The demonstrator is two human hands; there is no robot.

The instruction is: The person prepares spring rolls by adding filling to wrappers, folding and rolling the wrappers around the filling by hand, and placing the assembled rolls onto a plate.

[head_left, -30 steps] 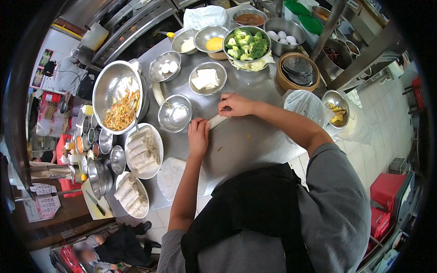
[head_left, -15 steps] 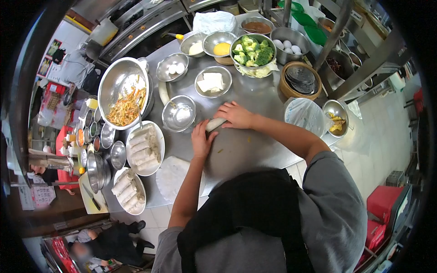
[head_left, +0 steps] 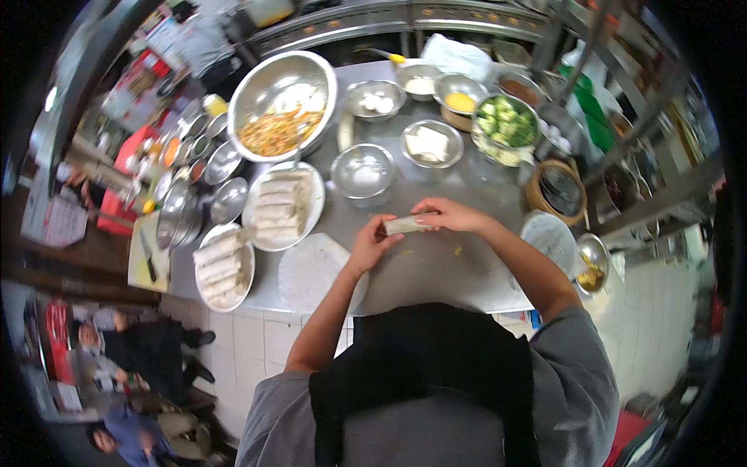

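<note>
Between my two hands is a pale wrapped roll (head_left: 406, 225), its ends gripped by my fingers. My left hand (head_left: 372, 243) holds the left end and my right hand (head_left: 447, 215) the right end. Left of my left hand lies a stack of round white wrappers (head_left: 311, 279). Farther left, similar rolls lie on an oval white plate (head_left: 313, 204) and on a second white plate (head_left: 247, 272). An empty-looking metal bowl (head_left: 362, 173) stands just beyond my hands.
A large bowl of shredded filling (head_left: 282, 132) stands at the back left. Behind are bowls of broccoli (head_left: 506, 124), white blocks (head_left: 428, 145) and yellow liquid (head_left: 460, 101). A knife (head_left: 148, 255) lies on a board at far left. Other people stand at lower left.
The view has turned and shifted. The roll, pressed on the table under my hands before, now appears held between the fingers of both hands, nearer my body.
</note>
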